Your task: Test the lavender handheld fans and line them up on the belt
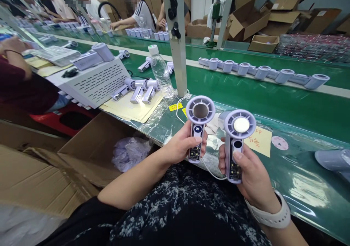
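Observation:
My left hand is closed around the handle of a lilac handheld fan. Its small round display reads 20, and the circuit board shows in the uncovered handle. In my right hand is a second lilac handheld fan, with a white disc at the centre of its head and a dark round display. My right thumb rests just below that display, over the exposed board. Both fans stand roughly upright above the bench edge, heads up and apart from each other.
Several fans lie on yellow card at the left, beside a slotted metal box. A plastic bottle stands near a metal post. A row of fans lines the green conveyor. Below is a cardboard box. Co-workers sit beyond.

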Available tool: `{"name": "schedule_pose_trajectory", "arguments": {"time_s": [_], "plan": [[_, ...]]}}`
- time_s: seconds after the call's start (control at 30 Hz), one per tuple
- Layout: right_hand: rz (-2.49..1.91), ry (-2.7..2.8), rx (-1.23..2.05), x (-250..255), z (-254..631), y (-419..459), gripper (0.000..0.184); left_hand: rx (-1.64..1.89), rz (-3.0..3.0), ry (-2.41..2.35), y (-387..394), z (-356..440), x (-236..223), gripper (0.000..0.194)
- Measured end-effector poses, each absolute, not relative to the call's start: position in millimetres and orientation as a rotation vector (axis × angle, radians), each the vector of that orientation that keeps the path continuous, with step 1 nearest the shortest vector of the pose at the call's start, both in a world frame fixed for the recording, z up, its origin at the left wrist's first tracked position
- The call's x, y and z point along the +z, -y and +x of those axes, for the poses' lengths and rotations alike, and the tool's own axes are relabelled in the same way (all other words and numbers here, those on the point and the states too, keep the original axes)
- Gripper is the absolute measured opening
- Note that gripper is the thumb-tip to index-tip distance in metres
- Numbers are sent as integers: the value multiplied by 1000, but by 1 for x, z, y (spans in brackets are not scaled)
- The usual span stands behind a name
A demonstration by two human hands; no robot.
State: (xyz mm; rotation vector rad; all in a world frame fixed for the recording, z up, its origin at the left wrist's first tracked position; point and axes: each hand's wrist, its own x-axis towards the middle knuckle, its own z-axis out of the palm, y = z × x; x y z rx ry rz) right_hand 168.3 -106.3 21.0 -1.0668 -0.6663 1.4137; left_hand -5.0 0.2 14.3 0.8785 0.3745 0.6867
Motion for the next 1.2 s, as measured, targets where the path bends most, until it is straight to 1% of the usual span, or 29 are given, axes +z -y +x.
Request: {"name": "schedule_pose_trajectory", "arguments": {"time_s": [0.07, 0.3, 0.43, 0.6, 0.7, 0.77, 0.83, 0.93, 1.03, 1.2], "plan": [[-1071, 636, 1395, 20, 168, 106, 31, 696, 888, -397, 0, -4, 18, 45], [-1062, 538, 1484, 19, 167, 104, 39, 687, 905, -418, -2, -3, 14, 46], [-1064, 535, 1515, 22, 169, 103, 36, 681, 888, -392, -2, -3, 12, 48], [-1027, 577, 1552, 20, 171, 103, 34, 677, 902, -333, -1, -2, 15, 45], [-1014, 571, 1563, 18, 170, 102, 29, 711, 926, -363, -2, -3, 15, 45], [-1023, 556, 1561, 18, 169, 102, 29, 714, 949, -409, -3, -5, 13, 46], [-1028, 567, 1559, 19, 167, 102, 29, 711, 948, -436, -3, -6, 10, 49], [-1022, 611, 1563, 19, 163, 101, 28, 750, 918, -452, -1, -6, 4, 59], [-1039, 661, 1517, 18, 159, 101, 33, 841, 857, -415, 7, 0, -1, 67], [-1038, 781, 1412, 13, 146, 102, 34, 590, 658, -184, 22, 9, -6, 77]]}}
